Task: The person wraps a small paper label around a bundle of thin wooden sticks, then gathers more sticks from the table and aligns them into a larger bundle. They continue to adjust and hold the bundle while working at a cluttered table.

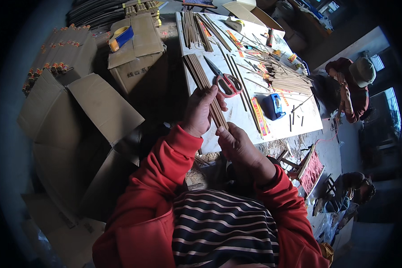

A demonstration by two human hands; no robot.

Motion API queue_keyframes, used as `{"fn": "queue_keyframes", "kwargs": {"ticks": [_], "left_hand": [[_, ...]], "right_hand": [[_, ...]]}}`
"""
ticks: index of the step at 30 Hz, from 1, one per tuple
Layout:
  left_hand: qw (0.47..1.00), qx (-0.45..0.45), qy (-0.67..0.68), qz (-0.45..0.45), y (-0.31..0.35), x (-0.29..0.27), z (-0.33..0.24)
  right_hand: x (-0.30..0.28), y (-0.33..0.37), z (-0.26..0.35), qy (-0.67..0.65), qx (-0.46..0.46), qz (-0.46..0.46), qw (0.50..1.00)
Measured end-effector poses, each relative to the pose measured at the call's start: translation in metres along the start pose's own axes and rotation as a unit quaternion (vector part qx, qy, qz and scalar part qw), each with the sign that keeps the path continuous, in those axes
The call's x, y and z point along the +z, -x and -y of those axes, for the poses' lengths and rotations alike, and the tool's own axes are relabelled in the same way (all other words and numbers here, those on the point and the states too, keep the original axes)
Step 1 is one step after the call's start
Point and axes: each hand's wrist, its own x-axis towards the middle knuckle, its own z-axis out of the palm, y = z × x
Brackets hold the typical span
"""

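A bundle of brown incense sticks [196,70] slants across the near left part of the white table, held in both hands. My left hand [202,109] wraps round its middle, thumb laid on top. At the bundle's lower end, my right hand [240,145] grips with thumb and fingers; the palm side is hidden. Just beyond the hands lie scissors [230,85] with red handles and a dark blade. Right of them, long dark sticks [245,96] rest beside a red and yellow printed strip [259,117] and a blue tape dispenser [274,106].
More sticks [290,82] are heaped across the white table [299,125]. On the left stand an open carton [102,100] and a closed carton [138,67] topped with tape rolls [120,38]. Wrapped bundles [60,49] are stacked behind. Two people sit at the right, near a pink-webbed stool [311,172].
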Motion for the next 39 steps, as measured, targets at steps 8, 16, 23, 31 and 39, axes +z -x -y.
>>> {"fn": "queue_keyframes", "kwargs": {"ticks": [8,16,23,31,39], "left_hand": [[0.996,-0.080,-0.031,-0.007,-0.005,-0.011,0.025],[0.994,-0.093,0.061,0.008,-0.016,-0.012,0.033],[0.983,-0.143,0.111,0.024,-0.023,-0.017,0.034],[0.993,-0.076,0.091,0.019,-0.028,-0.026,0.045],[0.988,-0.084,0.126,0.014,-0.026,-0.024,0.033]], "right_hand": [[-0.012,-0.025,-0.025,0.008,-0.100,-0.107,0.989],[-0.027,-0.032,-0.019,-0.128,-0.047,-0.072,0.988],[-0.033,-0.036,-0.016,-0.176,-0.014,-0.057,0.983],[-0.033,-0.040,-0.019,0.213,-0.190,-0.262,0.922],[-0.028,-0.032,-0.005,0.397,-0.227,-0.255,0.852]]}}
